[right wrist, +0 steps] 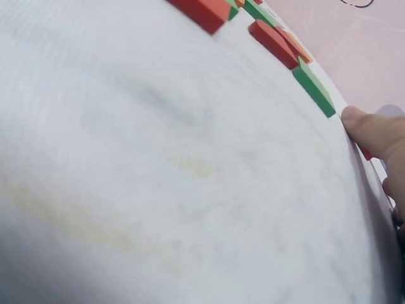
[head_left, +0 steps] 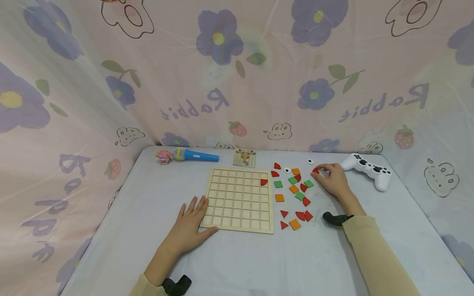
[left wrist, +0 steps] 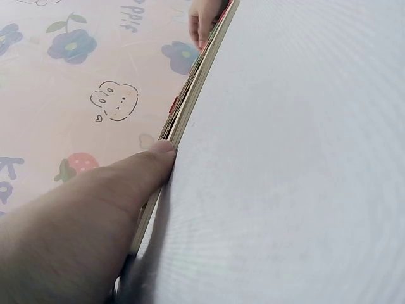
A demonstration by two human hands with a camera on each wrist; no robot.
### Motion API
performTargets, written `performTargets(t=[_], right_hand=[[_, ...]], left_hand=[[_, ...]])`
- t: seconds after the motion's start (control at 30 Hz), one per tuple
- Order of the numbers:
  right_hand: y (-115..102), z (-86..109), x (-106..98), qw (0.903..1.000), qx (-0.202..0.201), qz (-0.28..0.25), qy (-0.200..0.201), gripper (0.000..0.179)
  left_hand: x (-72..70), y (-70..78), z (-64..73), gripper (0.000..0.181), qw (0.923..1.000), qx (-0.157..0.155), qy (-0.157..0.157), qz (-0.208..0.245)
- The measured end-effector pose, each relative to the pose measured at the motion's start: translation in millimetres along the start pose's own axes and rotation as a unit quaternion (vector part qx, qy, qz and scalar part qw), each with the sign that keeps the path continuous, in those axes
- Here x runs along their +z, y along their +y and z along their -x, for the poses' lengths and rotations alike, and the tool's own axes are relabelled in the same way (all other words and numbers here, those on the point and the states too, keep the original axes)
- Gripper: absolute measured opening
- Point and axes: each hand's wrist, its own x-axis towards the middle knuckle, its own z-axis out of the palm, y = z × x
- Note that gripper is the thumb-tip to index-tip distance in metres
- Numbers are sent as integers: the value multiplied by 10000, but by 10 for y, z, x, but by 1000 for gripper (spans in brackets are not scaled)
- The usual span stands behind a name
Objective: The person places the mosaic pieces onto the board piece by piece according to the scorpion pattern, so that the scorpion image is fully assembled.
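Observation:
My left hand (head_left: 189, 226) lies with spread fingers at the lower left corner of the wooden grid board (head_left: 237, 227). In the left wrist view its thumb (left wrist: 142, 174) touches the board's edge (left wrist: 193, 104). One red quarter-circle tile (head_left: 264, 182) sits in a cell near the board's upper right. My right hand (head_left: 334, 181), beyond the loose tiles, pinches another red tile (head_left: 315, 170) between thumb and fingertips, low over the table. In the right wrist view the thumb (right wrist: 373, 133) hides most of that tile. A green square tile (head_left: 308, 183) lies just left of this hand.
Several red, green and orange tiles (head_left: 294, 224) lie right of the board, with round eye tiles (head_left: 310, 161) behind. A pattern card (head_left: 245, 157), a blue toy microphone (head_left: 200, 156) and a pink figurine (head_left: 164, 156) stand at the back. A white game controller (head_left: 368, 169) lies far right.

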Motion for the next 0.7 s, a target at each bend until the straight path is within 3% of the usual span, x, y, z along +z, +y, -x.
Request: performTargets(t=[0.3, 0.57, 0.7], right_hand=[[-200, 30, -47, 9996, 120, -256, 5, 51], [-657, 72, 36, 9972, 459, -582, 80, 56], [-910, 101, 148, 9969, 395, -640, 247, 51]], left_hand=[[6, -6, 1, 100, 10000, -3, 4, 6], [-2, 2, 6, 100, 10000, 14, 40, 42], [-1, -1, -2, 100, 10000, -7, -49, 15]])
